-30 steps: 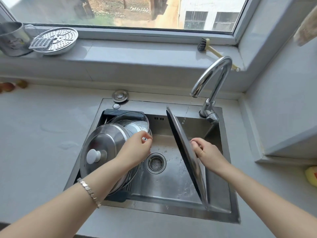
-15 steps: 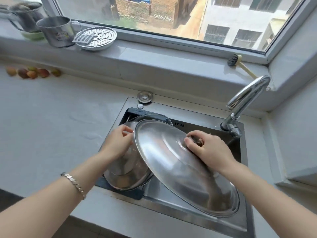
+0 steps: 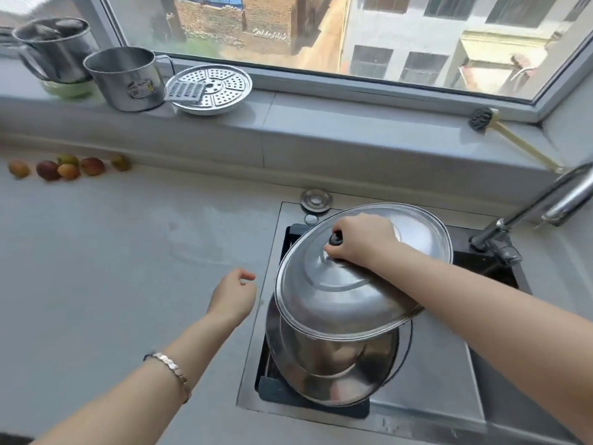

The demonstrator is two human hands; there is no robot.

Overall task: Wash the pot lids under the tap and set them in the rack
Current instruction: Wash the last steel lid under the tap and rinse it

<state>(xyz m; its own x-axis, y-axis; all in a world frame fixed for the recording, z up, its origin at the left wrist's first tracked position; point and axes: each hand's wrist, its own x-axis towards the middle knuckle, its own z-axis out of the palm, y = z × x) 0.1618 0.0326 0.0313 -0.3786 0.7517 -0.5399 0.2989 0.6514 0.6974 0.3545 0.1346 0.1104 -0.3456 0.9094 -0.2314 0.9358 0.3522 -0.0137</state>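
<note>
Grey counter [image 3: 128, 252] under a wide window, with a steel sink [image 3: 253, 348] let into it. Grips the black knob [image 3: 336, 239] of the large steel lid [image 3: 346, 293] with the right hand [image 3: 362, 244], fingers curled round it from above. Holds that lid tilted, far edge beyond the knuckles and near edge back under the forearm, above a second lid [image 3: 333, 374] already leaning in the black rack [image 3: 279, 395] straight below the hand. Cannot tell whether touching that second lid or just clear of it. Hangs the left hand [image 3: 232, 295] over the counter just outside the sink's rim, fingers loosely curled, gripping nothing. Looks like the setting-down step. To do it well: lower slowly, lead with the near edge, and seat it on edge beside the second lid rather than dome on dome. Cannot make out a free slot, hidden under both lids, so feel for one before letting the weight go. Bring the left hand across to steady the rim nearest it; expect wet steel to slide and a single knob grip to let so broad a lid swing. Loosen the fingers only once settled. Stay clear of the tap [image 3: 545, 203], off to the right of the gripping hand.
</note>
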